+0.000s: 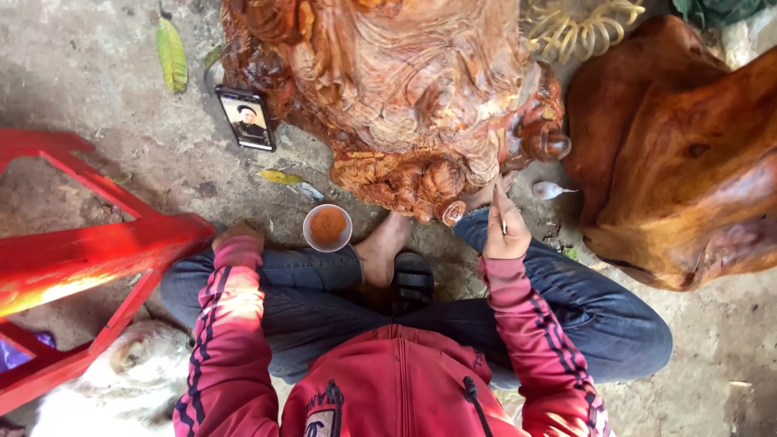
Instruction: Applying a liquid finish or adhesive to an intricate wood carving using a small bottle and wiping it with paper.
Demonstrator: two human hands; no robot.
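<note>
Right hand (506,235) closed on thin tool beside carved wood (413,97); left hand (237,235) grip unclear, cup (327,227) near.

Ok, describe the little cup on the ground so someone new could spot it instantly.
Start at the large reddish carved wood sculpture at the top. Just below its lower left edge, on the bare ground by the person's foot, sits the small round cup. It alone has a white rim around an orange filling.

Your cup (327,227) sits on the floor (97,97) before your knees, carving (405,97) behind it, phone (245,118) left of the carving, stool (89,259) at your left.
</note>
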